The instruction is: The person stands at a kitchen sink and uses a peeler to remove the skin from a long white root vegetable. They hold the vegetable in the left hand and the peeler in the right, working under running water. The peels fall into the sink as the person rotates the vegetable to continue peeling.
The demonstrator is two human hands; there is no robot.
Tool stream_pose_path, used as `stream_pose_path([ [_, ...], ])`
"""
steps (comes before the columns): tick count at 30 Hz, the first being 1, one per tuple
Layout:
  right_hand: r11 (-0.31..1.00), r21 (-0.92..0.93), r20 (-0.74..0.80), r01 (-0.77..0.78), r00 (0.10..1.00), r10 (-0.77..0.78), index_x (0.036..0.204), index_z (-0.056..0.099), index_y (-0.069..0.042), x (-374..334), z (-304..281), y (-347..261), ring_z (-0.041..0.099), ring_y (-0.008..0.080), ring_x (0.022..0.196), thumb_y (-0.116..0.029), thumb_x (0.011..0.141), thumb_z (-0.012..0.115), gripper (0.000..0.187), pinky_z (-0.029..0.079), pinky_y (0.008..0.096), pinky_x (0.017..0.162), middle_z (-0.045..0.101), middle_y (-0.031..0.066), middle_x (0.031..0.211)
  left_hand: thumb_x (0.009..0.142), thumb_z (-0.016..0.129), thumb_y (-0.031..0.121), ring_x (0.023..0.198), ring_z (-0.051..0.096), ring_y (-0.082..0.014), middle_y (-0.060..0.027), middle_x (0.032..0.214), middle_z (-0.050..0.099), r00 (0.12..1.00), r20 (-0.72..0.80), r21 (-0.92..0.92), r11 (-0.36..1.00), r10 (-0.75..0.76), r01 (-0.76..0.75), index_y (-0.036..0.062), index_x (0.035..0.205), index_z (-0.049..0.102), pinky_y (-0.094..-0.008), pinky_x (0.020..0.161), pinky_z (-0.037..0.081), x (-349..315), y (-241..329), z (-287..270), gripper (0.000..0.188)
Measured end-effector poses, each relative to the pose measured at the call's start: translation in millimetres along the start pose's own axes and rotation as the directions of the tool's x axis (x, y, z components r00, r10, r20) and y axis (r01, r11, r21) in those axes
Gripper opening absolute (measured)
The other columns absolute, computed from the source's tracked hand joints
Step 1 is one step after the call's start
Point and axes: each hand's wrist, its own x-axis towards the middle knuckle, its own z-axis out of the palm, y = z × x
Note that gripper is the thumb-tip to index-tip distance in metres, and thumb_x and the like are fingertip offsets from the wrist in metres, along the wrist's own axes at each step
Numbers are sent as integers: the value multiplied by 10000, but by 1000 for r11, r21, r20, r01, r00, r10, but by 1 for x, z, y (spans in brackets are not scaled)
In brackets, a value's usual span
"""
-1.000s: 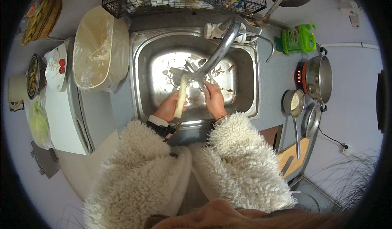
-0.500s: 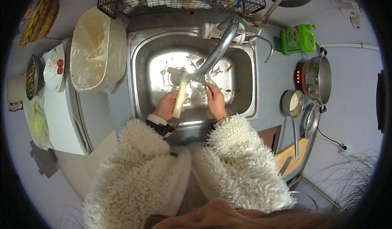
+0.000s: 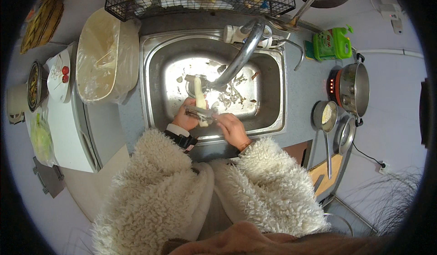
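My left hand holds a long, pale, peeled vegetable stick upright over the near part of the steel sink. My right hand is closed on a greyish peeler, which lies across the lower end of the stick. The peeler is slightly blurred and hides part of the left fingers. Dark, thin peelings are scattered on the sink floor. The curved metal faucet reaches over the sink just beyond my hands.
A lined cream bin stands left of the sink; a black wire basket sits behind it. To the right are a green jug, a pot on a lit cooker, a small pan and a knife on a wooden board.
My right hand has moved left and nearer, bringing the peeler from beyond the stick's side to across its lower end. The stick now stands straighter, and more peelings show in the sink.
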Motion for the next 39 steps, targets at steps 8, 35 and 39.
stream_pose_path([
  [8, 981, -60, -197, -185, 965, 170, 1120, 625, -44, 7, -7, 7, 587, 342, 907, -8, 837, 585, 289, 484, 396, 807, 626, 153, 982, 913, 431, 252, 837, 570, -251, -134, 935, 595, 994, 27, 48, 993, -110, 109, 6, 1149, 525, -393, 740, 494, 0, 3, 13, 354],
  [35, 987, -54, -215, -154, 967, 139, 1123, 623, -59, -8, -9, 14, 573, 342, 924, -27, 827, 590, 299, 473, 407, 804, 624, 154, 993, 910, 401, 300, 940, 581, -251, -145, 1083, 599, 974, 216, -69, 993, -75, 92, -6, 1296, 465, -397, 796, 502, 10, -12, 17, 497],
  [39, 997, -49, -106, -66, 993, 61, 1128, 622, -61, -12, -9, 9, 571, 338, 906, -35, 823, 597, 307, 468, 410, 803, 618, 156, 974, 917, 399, 265, 926, 579, -249, -118, 1067, 600, 980, 189, -129, 987, -66, 91, 4, 1286, 481, -401, 814, 494, 10, -9, 20, 459],
])
